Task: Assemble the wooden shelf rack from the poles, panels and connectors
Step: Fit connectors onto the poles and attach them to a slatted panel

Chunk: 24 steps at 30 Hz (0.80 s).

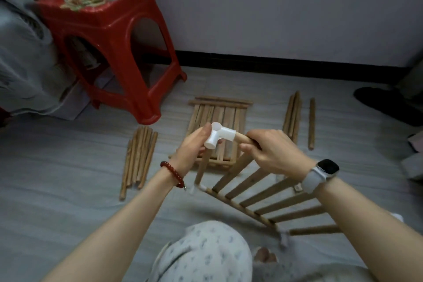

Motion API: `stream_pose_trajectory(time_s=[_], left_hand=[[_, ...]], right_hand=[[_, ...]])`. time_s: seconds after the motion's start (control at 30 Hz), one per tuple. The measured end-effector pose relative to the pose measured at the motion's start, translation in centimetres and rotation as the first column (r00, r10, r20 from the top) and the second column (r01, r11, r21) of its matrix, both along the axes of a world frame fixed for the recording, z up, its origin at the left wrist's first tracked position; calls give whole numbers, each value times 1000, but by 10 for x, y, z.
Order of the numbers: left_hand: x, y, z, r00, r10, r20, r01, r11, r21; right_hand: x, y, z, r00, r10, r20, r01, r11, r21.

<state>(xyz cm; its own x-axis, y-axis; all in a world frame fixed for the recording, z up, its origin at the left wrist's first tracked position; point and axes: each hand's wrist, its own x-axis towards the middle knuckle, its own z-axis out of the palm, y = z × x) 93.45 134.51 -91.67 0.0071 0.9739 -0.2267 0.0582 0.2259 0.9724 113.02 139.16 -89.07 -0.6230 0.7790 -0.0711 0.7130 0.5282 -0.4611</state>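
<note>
**Corner joint under assembly: handling and grip**

We are observing the left hand (194, 146) gripping the white connector (219, 137), fingers curled behind it, thumb along its top. The right hand (272, 151) is clenching round the horizontal pole (242, 138) entering the connector's socket. We are judging the connector light, rigid and somewhat slick; the poles stiff, best held close to the joint. Both forearms are reaching forward, wrists level. The slatted panel (263, 194) is tilting beneath; loose poles (137, 158) are lying on the floor (68, 190).

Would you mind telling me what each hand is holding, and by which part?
Left hand grips the white plastic three-way connector by its body; right hand grips the wooden pole just behind the connector.
</note>
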Motion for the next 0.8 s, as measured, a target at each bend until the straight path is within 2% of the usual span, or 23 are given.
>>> stream_pose_trajectory(time_s=[0.1,0.2,0.3,0.4,0.5,0.6,0.73,0.8], left_hand=[[-1,4,44,997,-37,-67,50,978,204],[0,4,79,963,-1,-270,102,928,359],[1,0,92,893,70,-444,132,903,409],[0,-8,95,862,115,-494,120,900,419],[-5,-15,96,909,135,-394,67,886,459],[-10,-18,97,952,189,-239,-65,893,446],[-21,-9,103,954,298,-21,-263,872,414],[-27,-2,104,941,326,91,-335,856,393]], right_hand=[[-2,4,27,967,-49,-249,45,999,-24],[-1,3,43,883,-110,-456,51,989,-139],[-1,-8,42,859,-138,-492,61,984,-170],[2,-22,34,834,-189,-519,66,967,-245],[3,-28,34,859,-188,-476,111,977,-184],[-5,-24,44,881,-202,-428,247,968,52],[-24,-14,67,907,-212,-365,364,830,423],[-27,-5,76,921,-242,-306,376,758,533]])
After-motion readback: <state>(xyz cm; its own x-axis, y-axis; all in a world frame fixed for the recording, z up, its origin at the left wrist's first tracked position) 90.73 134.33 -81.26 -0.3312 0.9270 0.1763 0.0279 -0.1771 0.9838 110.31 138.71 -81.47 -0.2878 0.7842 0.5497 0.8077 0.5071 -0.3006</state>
